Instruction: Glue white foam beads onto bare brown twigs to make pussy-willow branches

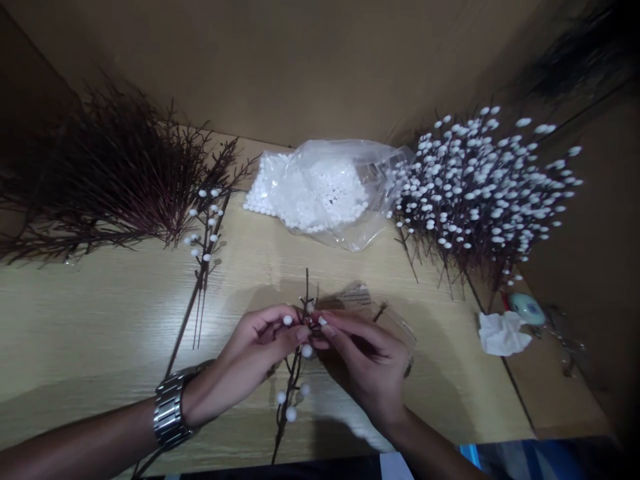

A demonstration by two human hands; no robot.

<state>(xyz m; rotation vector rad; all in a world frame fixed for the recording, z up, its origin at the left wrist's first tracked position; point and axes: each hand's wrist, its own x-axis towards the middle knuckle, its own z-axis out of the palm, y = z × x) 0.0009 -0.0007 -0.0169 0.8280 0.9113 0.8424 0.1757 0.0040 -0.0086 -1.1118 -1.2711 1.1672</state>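
A thin brown artificial twig (296, 368) with several white balls on its side shoots stands between my hands, slanting towards the table's front edge. My left hand (267, 340), with a metal watch on its wrist, is closed around the twig's middle. Between the thumb and forefinger of my right hand (367, 353) is a small white ball (323, 321), held right beside the twig. Whether that ball touches a shoot tip I cannot tell. Under my right hand lies a torn piece of cardboard (395, 320), partly hidden.
A clear plastic bag (370, 230) of loose white balls lies behind my hands. Bare brown twigs (125, 173) are heaped at left, beside a few twigs with balls (205, 233). Ball-tipped twigs (480, 180) are piled at right, near crumpled tissue (503, 333) and a pale green object (525, 308).
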